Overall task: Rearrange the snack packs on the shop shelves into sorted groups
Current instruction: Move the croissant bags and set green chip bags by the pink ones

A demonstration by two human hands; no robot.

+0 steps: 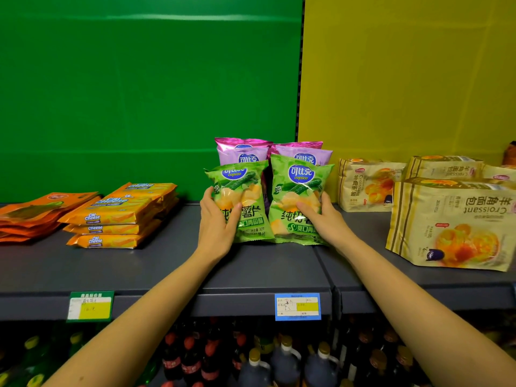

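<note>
Green foil probably crushes easily. Head view: left hand (216, 224) is gripping left green pack (243, 191), right hand (325, 223) is gripping right green pack (301, 191), both standing mid-shelf (167, 263) fronting purple packs (242, 152). Suggest squaring them side by side, squeezing lightly.

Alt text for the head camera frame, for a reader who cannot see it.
A person's left hand grips one green chip bag and the right hand a second green chip bag, both upright on a grey shelf in front of purple chip bags. Wafer packs lie stacked to the left, croissant bags to the right, bottles below.
</note>
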